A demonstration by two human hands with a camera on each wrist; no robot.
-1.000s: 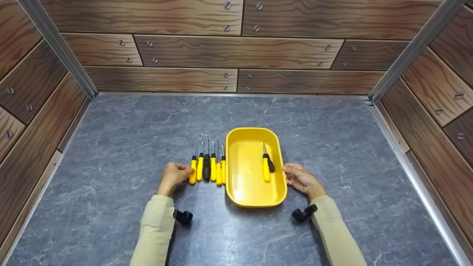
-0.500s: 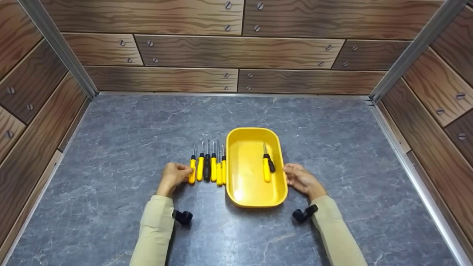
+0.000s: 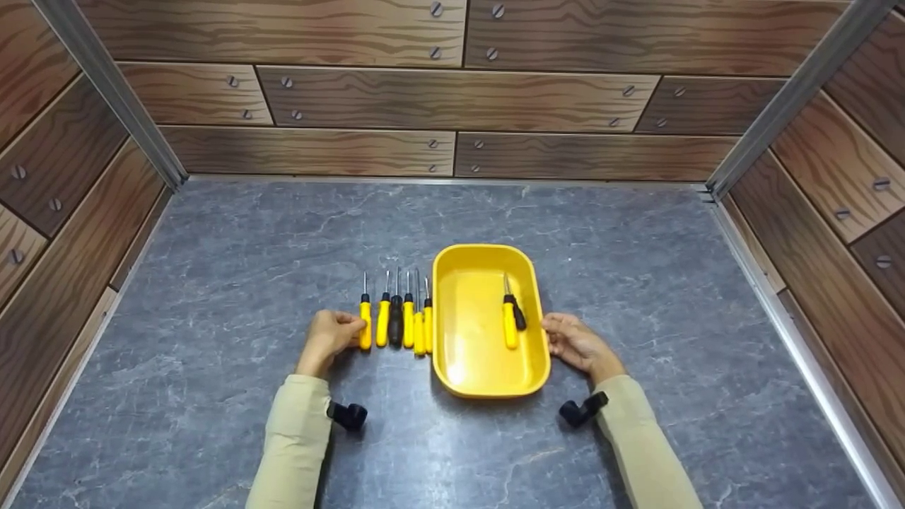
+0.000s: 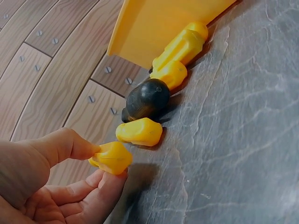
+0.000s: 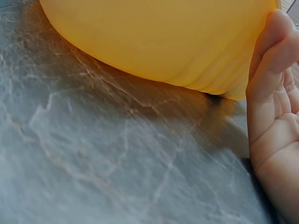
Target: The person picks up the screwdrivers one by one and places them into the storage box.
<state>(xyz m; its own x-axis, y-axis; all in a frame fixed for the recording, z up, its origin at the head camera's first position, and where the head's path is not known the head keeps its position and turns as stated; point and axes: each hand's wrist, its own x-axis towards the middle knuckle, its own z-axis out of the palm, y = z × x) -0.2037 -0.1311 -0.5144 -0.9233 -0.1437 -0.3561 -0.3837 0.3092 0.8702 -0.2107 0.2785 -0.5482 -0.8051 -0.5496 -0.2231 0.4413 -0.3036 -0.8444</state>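
Observation:
My left hand (image 3: 332, 336) pinches a yellow-handled screwdriver (image 3: 365, 325) between thumb and fingers, at the left end of a row. In the left wrist view, the handle end of this screwdriver (image 4: 114, 157) shows between thumb and fingertips. To its right lie another yellow screwdriver (image 3: 383, 322), a black-handled one (image 3: 396, 322) and several more yellow ones (image 3: 408, 322), shafts pointing away. A yellow bin (image 3: 459, 389) stands beside the row, holding a yellow screwdriver (image 3: 509, 324) and a black-handled one (image 3: 520, 318). My right hand (image 3: 574, 341) touches the bin's right side with its fingertips.
The grey marbled tabletop (image 3: 283, 233) is bordered by wood-patterned walls (image 3: 452, 99) at the back and both sides. Metal strips (image 3: 806, 353) run along its edges. The rightmost screwdrivers in the row sit right against the bin's left wall.
My left hand has shifted slightly left with the pinched screwdriver, widening the gap to its neighbour; the screwdriver now stands more straight. The right hand and the bin stay in place.

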